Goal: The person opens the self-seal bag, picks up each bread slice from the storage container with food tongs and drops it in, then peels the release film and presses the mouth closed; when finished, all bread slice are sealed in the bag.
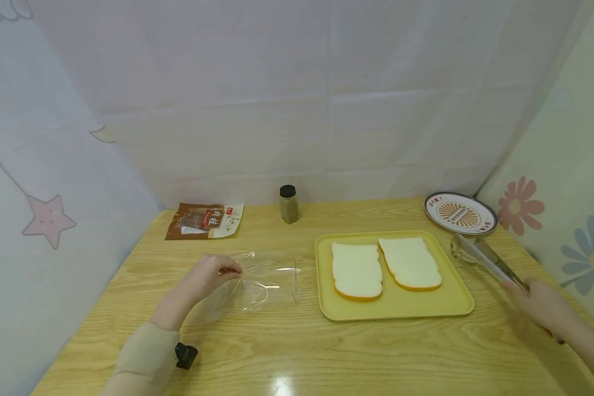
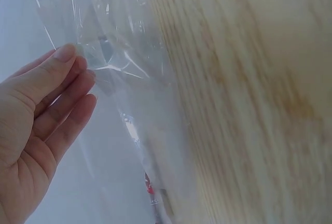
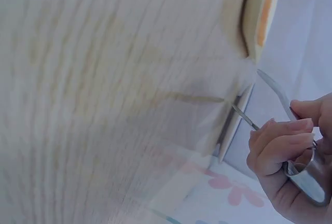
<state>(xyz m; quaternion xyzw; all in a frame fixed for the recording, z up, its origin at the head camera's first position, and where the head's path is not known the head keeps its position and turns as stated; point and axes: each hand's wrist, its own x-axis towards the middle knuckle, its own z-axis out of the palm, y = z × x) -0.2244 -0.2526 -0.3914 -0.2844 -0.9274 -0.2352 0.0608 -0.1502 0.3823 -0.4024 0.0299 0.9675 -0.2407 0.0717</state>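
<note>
My left hand (image 1: 205, 283) pinches a clear plastic bag (image 1: 272, 278) between thumb and fingertips, over the left half of the table. In the left wrist view the thumb of this hand (image 2: 44, 97) presses the crinkled film (image 2: 122, 53) against the index finger. At the right side, my right hand (image 1: 544, 305) grips metal tongs (image 1: 495, 269), whose tips point away toward the plate. The right wrist view shows fingers curled round the tongs (image 3: 311, 182), with the two arms spread apart. Two bread slices, one on the left (image 1: 357, 269) and one on the right (image 1: 410, 263), lie on a yellow tray (image 1: 396, 311).
A patterned oval plate (image 1: 460, 213) sits at the back right, just beyond the tray. Along the back stand a small black-lidded jar (image 1: 289, 206) and, farther left, a brown printed packet (image 1: 203, 221) lying flat. Cloth walls enclose the wooden table (image 1: 277, 344).
</note>
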